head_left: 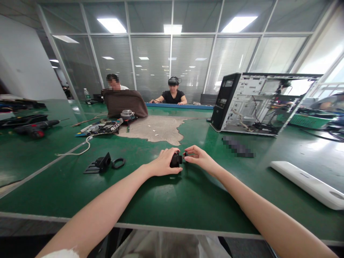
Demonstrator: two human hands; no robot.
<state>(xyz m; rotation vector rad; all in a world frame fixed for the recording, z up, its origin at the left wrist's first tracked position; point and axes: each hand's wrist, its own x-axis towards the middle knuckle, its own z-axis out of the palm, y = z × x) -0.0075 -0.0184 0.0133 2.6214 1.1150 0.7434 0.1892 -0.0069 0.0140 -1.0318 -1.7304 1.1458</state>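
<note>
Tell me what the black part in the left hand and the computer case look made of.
The black part looks like dull plastic, from its even dark surface, though coated metal is possible. The case seems sheet metal, from its shiny grey panels; its black front is perhaps plastic.

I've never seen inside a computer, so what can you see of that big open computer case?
The computer case is a big box with a black front and silver, metal-looking insides. It stands on the green table, front to the left, its open side facing us. Pale wires droop inside, and a dark part sits low down, too unclear to name. Neither the left hand nor the right hand touches it.
</note>
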